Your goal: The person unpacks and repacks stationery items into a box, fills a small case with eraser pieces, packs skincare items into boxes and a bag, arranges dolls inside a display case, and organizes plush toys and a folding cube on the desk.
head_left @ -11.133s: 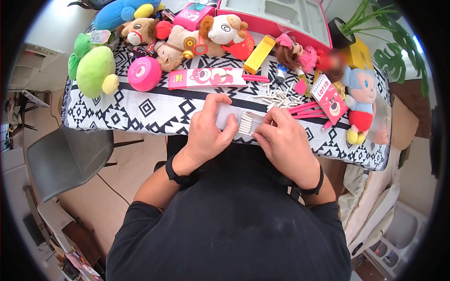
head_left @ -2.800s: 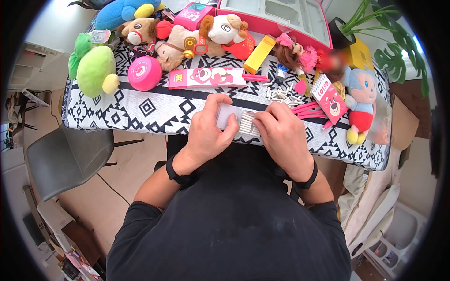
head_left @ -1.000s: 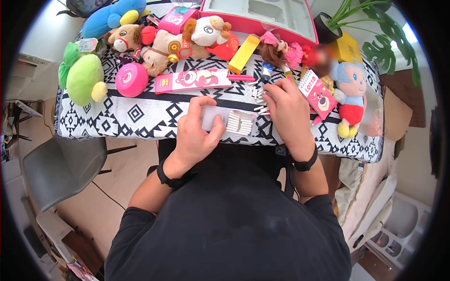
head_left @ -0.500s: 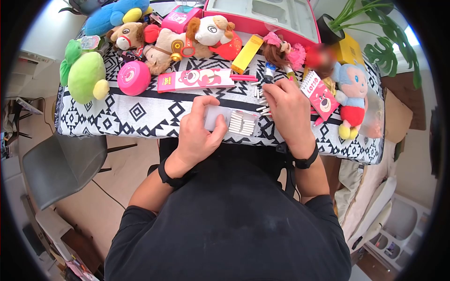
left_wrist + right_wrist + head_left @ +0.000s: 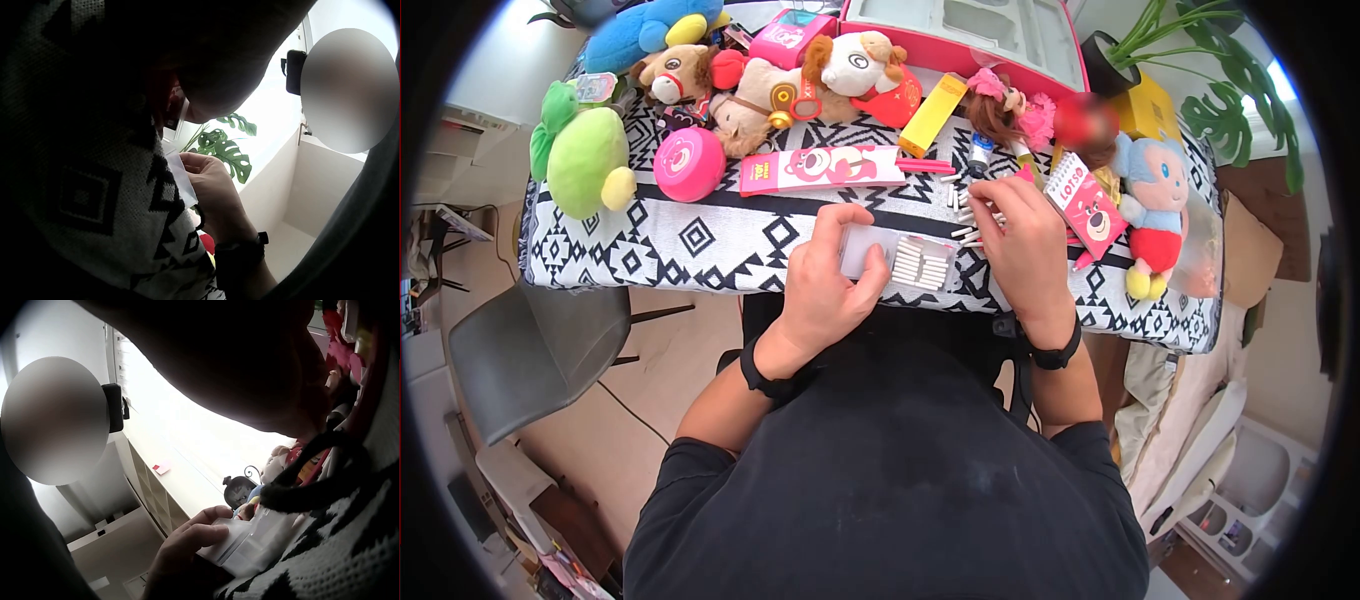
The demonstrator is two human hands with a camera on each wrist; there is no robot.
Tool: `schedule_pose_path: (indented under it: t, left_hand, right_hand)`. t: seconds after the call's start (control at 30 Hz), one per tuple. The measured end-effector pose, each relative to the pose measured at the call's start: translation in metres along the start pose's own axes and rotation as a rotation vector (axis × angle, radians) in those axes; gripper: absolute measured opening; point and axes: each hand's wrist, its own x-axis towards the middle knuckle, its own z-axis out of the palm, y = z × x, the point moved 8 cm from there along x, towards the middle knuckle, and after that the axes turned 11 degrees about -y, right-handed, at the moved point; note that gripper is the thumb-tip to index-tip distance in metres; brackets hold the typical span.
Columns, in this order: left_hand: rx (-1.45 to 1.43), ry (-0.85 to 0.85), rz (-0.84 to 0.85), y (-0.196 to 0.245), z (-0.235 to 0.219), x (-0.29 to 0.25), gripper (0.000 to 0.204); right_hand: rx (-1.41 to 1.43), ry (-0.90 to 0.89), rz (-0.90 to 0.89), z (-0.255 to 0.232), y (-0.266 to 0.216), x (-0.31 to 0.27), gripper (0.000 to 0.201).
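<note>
My left hand (image 5: 828, 262) grips the open lid of a small clear plastic box (image 5: 950, 262), thumb and index finger along its edges. Short white sticks (image 5: 920, 262) lie in rows in the box's other half. To the right, my right hand (image 5: 1028, 240) is over the loose pile of similar white sticks (image 5: 963, 222), its fingers bent down among them and partly covering the pile. Whether a stick is between its fingertips I cannot tell. In the right wrist view the left hand (image 5: 187, 544) holds the translucent box (image 5: 247, 540) at the cloth.
A blue-capped tube (image 5: 980, 150) stands behind the pile. A LOTSO notepad (image 5: 1085, 205) and a plush toy (image 5: 1152, 190) lie to the right. Behind are a pink-and-white pack (image 5: 820, 168), a round pink case (image 5: 690, 164) and a yellow box (image 5: 933, 115). Patterned cloth (image 5: 740, 230) covers the table.
More white sticks lie in the box than 11 s ago, and the pile has shrunk. My right hand has gone from the box to the pile; the left hand keeps its grip.
</note>
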Motion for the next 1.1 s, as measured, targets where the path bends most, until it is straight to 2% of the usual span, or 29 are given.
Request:
schedule_pose_path:
  t: [0.2,0.47,0.57,0.6,0.73,0.93,1.1]
  left_hand:
    - [0.004,0.003,0.000,0.000,0.000,0.000,0.034]
    - [0.003,0.000,-0.011,0.001,0.000,0.001,0.033]
    - [0.012,-0.001,0.003,0.002,0.000,0.001,0.034]
    - [0.012,0.000,0.001,0.001,0.000,0.001,0.034]
    - [0.005,-0.005,-0.016,0.001,0.000,0.001,0.034]
    - [0.019,-0.007,-0.013,0.001,0.000,0.001,0.034]
    - [0.002,-0.003,-0.014,0.000,0.001,0.000,0.034]
  right_hand:
    - [0.142,0.005,0.040,-0.003,-0.002,-0.006,0.011]
    - [0.318,0.125,0.021,-0.013,-0.019,-0.028,0.020]
    - [0.384,0.087,0.007,-0.005,-0.025,-0.034,0.022]
    - [0.342,0.118,-0.099,-0.003,-0.030,-0.034,0.023]
    - [0.300,0.096,-0.210,0.008,-0.037,-0.035,0.028]
    - [0.231,0.061,-0.298,0.017,-0.038,-0.038,0.028]
    - [0.221,0.065,-0.300,0.017,-0.037,-0.038,0.028]
